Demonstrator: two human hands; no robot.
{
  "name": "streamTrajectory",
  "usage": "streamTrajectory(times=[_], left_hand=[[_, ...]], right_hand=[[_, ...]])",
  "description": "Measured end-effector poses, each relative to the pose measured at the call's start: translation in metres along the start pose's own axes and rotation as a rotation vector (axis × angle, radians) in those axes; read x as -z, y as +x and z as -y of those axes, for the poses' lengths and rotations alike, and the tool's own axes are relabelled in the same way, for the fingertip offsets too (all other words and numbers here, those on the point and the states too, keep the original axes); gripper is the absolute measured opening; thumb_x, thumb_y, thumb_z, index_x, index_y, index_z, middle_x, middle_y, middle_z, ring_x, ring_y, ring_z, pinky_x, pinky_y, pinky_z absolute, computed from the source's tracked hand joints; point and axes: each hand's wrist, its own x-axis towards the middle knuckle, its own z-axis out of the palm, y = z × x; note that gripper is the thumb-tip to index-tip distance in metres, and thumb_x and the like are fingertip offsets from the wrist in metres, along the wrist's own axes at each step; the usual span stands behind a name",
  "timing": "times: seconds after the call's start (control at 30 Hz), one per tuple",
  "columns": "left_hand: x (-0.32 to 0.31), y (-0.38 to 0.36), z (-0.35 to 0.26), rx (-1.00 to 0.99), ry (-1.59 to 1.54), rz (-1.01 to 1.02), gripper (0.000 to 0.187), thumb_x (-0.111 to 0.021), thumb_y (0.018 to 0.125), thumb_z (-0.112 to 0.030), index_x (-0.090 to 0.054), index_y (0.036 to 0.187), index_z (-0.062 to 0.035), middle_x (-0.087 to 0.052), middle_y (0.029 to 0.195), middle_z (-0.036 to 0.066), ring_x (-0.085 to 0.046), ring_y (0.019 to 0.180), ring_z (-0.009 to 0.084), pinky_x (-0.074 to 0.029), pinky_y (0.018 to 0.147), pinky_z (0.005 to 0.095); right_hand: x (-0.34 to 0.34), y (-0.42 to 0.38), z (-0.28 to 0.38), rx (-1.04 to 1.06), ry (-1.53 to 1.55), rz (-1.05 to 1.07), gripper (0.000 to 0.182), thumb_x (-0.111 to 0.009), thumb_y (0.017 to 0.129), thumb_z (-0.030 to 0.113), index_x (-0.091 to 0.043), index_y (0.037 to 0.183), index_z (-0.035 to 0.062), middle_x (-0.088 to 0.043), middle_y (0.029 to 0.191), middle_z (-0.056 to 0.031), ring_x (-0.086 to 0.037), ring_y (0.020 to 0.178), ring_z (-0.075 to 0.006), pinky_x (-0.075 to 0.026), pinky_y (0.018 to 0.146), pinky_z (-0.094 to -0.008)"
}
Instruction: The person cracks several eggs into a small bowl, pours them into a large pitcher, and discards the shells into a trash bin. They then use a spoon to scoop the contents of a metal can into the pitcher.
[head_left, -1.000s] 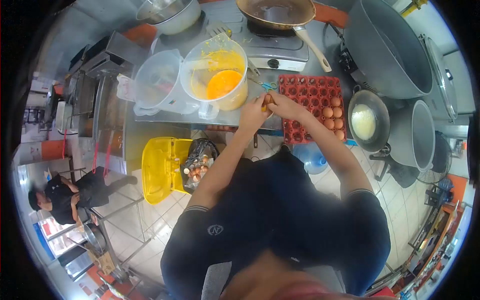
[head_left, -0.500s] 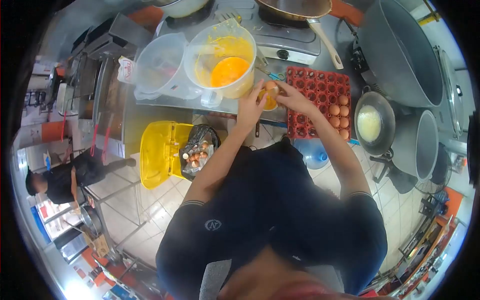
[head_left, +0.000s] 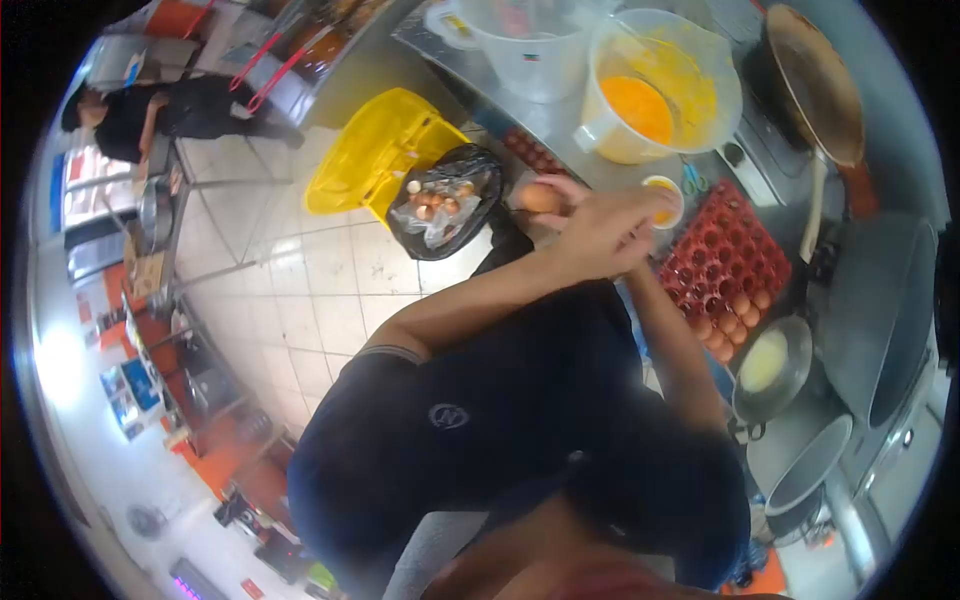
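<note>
My right hand (head_left: 568, 198) reaches left beneath my left wrist, its fingers round a brown eggshell (head_left: 541, 199) close to the bin's bagged opening. My left hand (head_left: 612, 232) crosses over it, fingertips at the rim of a small white cup (head_left: 668, 187) with orange-yellow egg inside; its finger closure is blurred. Behind the cup stands a clear plastic pitcher (head_left: 610, 60) of orange beaten egg, yellow residue on its wall. Brown eggs (head_left: 738, 305) sit at the near end of a red egg tray (head_left: 735, 235) to the right. A yellow-lidded bin (head_left: 375, 145) holds broken shells (head_left: 440, 200) in a black bag.
Another clear pitcher (head_left: 535, 60) stands at the back. Scissors (head_left: 692, 178) lie beside the cup. A frying pan (head_left: 815, 85) is on the stove, its handle pointing toward me. At right are a small pan (head_left: 772, 365) with pale contents and large grey pots (head_left: 880, 320). A person (head_left: 130, 122) stands far left.
My view has turned toward the bin. My hands have parted from holding the egg together; the right has carried the shell left, passing under the left, which stays by the cup.
</note>
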Motion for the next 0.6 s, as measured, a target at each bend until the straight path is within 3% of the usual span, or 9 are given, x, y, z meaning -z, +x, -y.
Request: streamTrajectory(times=[0.03,0.07,0.1,0.17,0.23,0.3,0.4,0.5,0.6], left_hand=[[0.000,-0.001,-0.001,0.009,0.044,-0.055,0.041,-0.061,0.079,0.000,-0.066,0.120,-0.0031,-0.072,0.115,0.015,-0.071,0.098,0.0290,-0.051,0.097,0.0424],[0.012,0.002,0.001,0.008,-0.069,-0.031,0.041,-0.061,0.077,-0.001,-0.066,0.118,-0.0011,-0.071,0.114,0.019,-0.068,0.106,0.0361,-0.052,0.095,0.0419],[0.024,0.007,-0.002,-0.031,0.028,-0.039,0.037,-0.061,0.078,0.000,-0.067,0.115,-0.0009,-0.071,0.112,0.019,-0.068,0.104,0.0352,-0.053,0.092,0.0415],[0.043,0.015,0.001,-0.095,0.180,-0.105,0.027,-0.059,0.083,-0.001,-0.067,0.109,-0.0009,-0.069,0.112,0.019,-0.067,0.095,0.0303,-0.055,0.083,0.0371],[0.055,0.015,0.005,-0.008,0.177,-0.144,0.021,-0.056,0.092,0.004,-0.065,0.110,-0.0004,-0.061,0.119,0.017,-0.064,0.100,0.0240,-0.053,0.080,0.0298],[0.058,0.019,0.016,0.009,0.164,-0.243,0.021,-0.057,0.093,0.007,-0.063,0.113,0.0020,-0.058,0.120,0.017,-0.060,0.104,0.0231,-0.051,0.084,0.0284],[0.061,0.032,0.025,-0.057,0.274,-0.291,0.022,-0.058,0.093,0.007,-0.062,0.114,0.0022,-0.058,0.120,0.017,-0.060,0.106,0.0254,-0.051,0.087,0.0308],[0.062,0.049,0.027,-0.097,0.314,-0.333,0.022,-0.059,0.092,0.007,-0.062,0.113,0.0019,-0.057,0.120,0.017,-0.059,0.109,0.0284,-0.049,0.092,0.0360],[0.064,0.058,0.033,-0.171,0.379,-0.340,0.023,-0.059,0.091,0.006,-0.061,0.114,0.0013,-0.057,0.120,0.016,-0.057,0.112,0.0308,-0.046,0.099,0.0406]], right_hand=[[-0.016,0.012,-0.011,-0.123,0.377,0.181,0.078,-0.074,0.093,0.023,-0.033,0.157,0.0065,-0.061,0.130,-0.0128,-0.068,0.090,-0.0154,-0.055,0.080,-0.0300],[-0.024,0.017,-0.018,0.092,-0.051,0.238,0.078,-0.075,0.092,0.021,-0.035,0.157,0.0067,-0.062,0.128,-0.0122,-0.061,0.067,-0.0110,-0.054,0.070,-0.0275],[-0.034,0.021,-0.027,0.032,-0.112,0.165,0.078,-0.075,0.092,0.021,-0.035,0.157,0.0067,-0.062,0.128,-0.0122,-0.061,0.067,-0.0110,-0.054,0.070,-0.0275],[-0.023,0.014,-0.055,-0.019,-0.181,0.185,0.052,-0.068,0.094,0.031,-0.056,0.143,0.0140,-0.064,0.132,-0.0175,-0.063,0.115,-0.0297,-0.050,0.098,-0.0415],[0.054,-0.002,0.073,-0.448,-0.034,0.072,0.051,-0.071,0.092,0.029,-0.058,0.139,0.0122,-0.069,0.121,-0.0185,-0.067,0.106,-0.0315,-0.052,0.094,-0.0419],[0.100,-0.055,0.072,-0.393,-0.290,-0.140,0.049,-0.072,0.091,0.027,-0.060,0.135,0.0120,-0.071,0.117,-0.0166,-0.069,0.102,-0.0303,-0.053,0.092,-0.0405],[0.166,-0.148,0.115,-0.708,-0.666,-0.366,0.042,-0.072,0.090,0.012,-0.063,0.131,0.0122,-0.072,0.113,-0.0115,-0.072,0.096,-0.0263,-0.056,0.087,-0.0364],[0.200,-0.226,0.127,-1.080,-0.889,-0.325,0.063,-0.076,0.082,0.013,-0.055,0.142,0.0192,-0.071,0.119,-0.0124,-0.070,0.100,-0.0335,-0.055,0.086,-0.0424],[0.209,-0.276,0.103,-0.808,-0.799,-0.328,0.071,-0.077,0.081,0.020,-0.049,0.146,0.0245,-0.071,0.102,-0.0147,-0.069,0.095,-0.0356,-0.055,0.077,-0.0460]])
